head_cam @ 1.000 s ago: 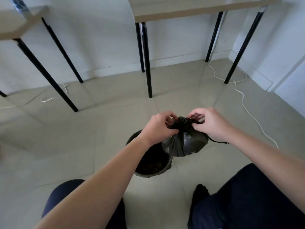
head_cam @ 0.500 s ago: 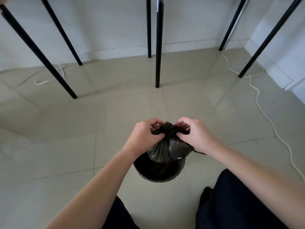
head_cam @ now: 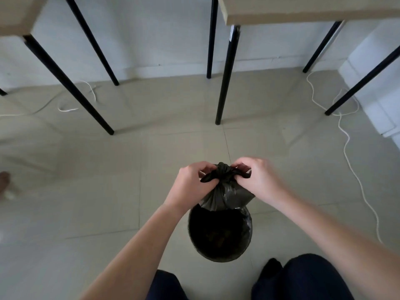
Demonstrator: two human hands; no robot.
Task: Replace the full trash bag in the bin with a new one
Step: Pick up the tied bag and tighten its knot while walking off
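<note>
Two hands work on one black trash bag (head_cam: 225, 197), which is held directly above the far rim of the bin (head_cam: 191, 232). The bag's neck is gathered into a knot at its top.

1. Left hand (head_cam: 191, 182): on the left side of the knot. Its fingers (head_cam: 206, 168) are curled and pinch the left tail of the bag's neck.
2. Right hand (head_cam: 258, 180): on the right side of the knot. Its fingers (head_cam: 239, 166) are curled and pinch the right tail.
3. Trash bag: its lower body overlaps the far edge of the bin's opening. Contact with the rim cannot be determined.
4. Bin: round and black, standing on the tiled floor (head_cam: 108, 202). Wrinkled black plastic shows along its rim. The interior is too dark to read.

Beyond the bin stand black table legs (head_cam: 226, 83) under a light table (head_cam: 303, 10). A white cable (head_cam: 349, 152) runs along the floor to the right of the bin. Dark trouser legs (head_cam: 303, 278) flank the near side of the bin.
</note>
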